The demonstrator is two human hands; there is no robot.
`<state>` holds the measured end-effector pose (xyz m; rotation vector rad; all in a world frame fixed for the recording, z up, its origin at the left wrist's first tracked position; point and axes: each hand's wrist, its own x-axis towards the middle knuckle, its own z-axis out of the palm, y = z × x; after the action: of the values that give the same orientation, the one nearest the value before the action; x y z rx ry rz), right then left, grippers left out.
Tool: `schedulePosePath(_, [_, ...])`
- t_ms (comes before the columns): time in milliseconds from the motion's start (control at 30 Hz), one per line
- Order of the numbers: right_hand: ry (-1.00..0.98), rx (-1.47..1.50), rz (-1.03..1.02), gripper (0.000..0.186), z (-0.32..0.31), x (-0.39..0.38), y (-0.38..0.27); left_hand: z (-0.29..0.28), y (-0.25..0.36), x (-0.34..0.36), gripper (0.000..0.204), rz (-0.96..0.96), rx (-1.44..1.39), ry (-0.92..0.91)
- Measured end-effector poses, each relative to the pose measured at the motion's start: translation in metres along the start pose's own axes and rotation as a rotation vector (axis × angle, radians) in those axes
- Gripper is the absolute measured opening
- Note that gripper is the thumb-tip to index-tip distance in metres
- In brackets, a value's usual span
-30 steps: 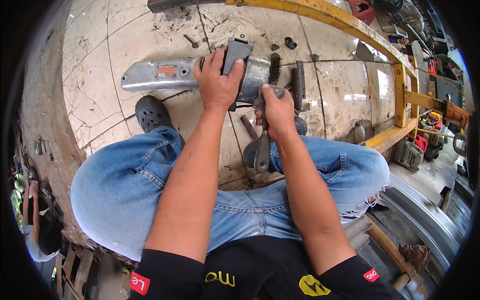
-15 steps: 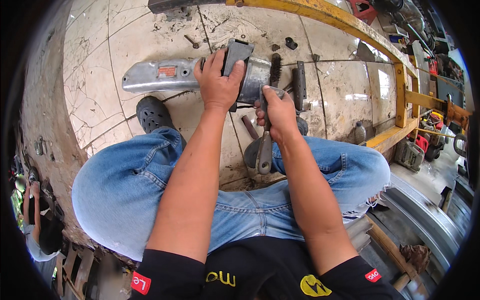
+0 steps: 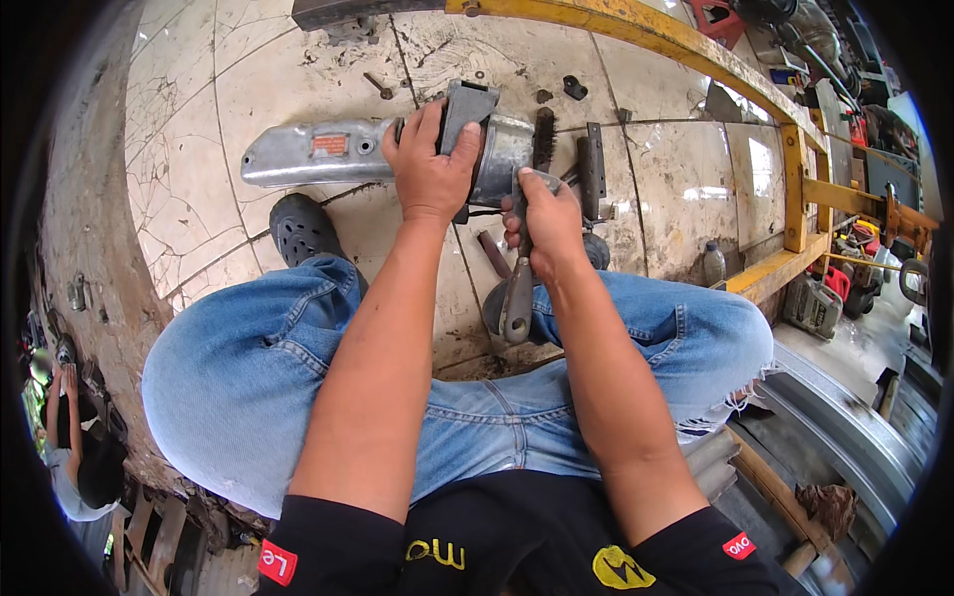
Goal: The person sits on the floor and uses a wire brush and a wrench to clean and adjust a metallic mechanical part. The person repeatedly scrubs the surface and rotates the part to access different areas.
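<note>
A long silver metal housing (image 3: 313,154) with an orange label lies across the floor in front of me. Its right end has a dark band and a grey block-like part (image 3: 460,111) standing up. My left hand (image 3: 432,164) is wrapped over that block, fingers on the far side and thumb on its right. In my right hand (image 3: 547,221) is a scraper (image 3: 519,303), its handle end pointing back at me. The scraper's upper part is beside the housing's right end; whether its edge touches the metal is hidden by my fingers.
Right of the housing lie a wire brush (image 3: 544,137) and a dark flat-sided tool (image 3: 592,171). A bolt (image 3: 378,85) and small dark parts rest on the dirty tiles beyond. A yellow metal frame (image 3: 636,35) runs across the back and right. A plastic bottle (image 3: 714,263) stands near it.
My right hand and the scraper have shifted very slightly to the left. My left hand stays on the block, and the housing lies as before.
</note>
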<state>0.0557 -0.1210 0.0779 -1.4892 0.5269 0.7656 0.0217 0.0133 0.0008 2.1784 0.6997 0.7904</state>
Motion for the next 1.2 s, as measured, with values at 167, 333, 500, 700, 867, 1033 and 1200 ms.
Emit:
schedulePosePath(167, [-0.007,0.019,-0.033,0.024,0.000,0.002,0.005,-0.001,-0.003,0.000,0.046,0.010,-0.030,-0.013])
schedulePosePath(333, [0.000,0.097,-0.019,0.025,0.000,0.011,-0.001,-0.001,0.000,0.002,0.046,0.001,-0.023,-0.021])
schedulePosePath(500, [0.015,0.056,0.009,0.025,0.003,-0.001,0.008,-0.001,0.000,0.001,0.045,0.005,0.012,-0.010])
schedulePosePath(700, [0.033,0.045,0.007,0.027,0.005,-0.003,0.013,0.000,-0.001,0.000,0.045,0.004,0.008,-0.008])
schedulePosePath(867, [-0.010,0.101,-0.005,0.024,0.000,0.007,0.004,0.000,-0.002,0.000,0.046,-0.008,-0.021,-0.012])
schedulePosePath(1033, [-0.003,0.064,-0.007,0.025,0.003,0.001,0.006,0.000,0.001,0.002,0.047,-0.008,0.001,-0.018])
schedulePosePath(1200, [0.038,0.060,0.002,0.023,0.006,-0.006,0.008,-0.002,0.002,0.000,0.047,-0.006,0.008,-0.013])
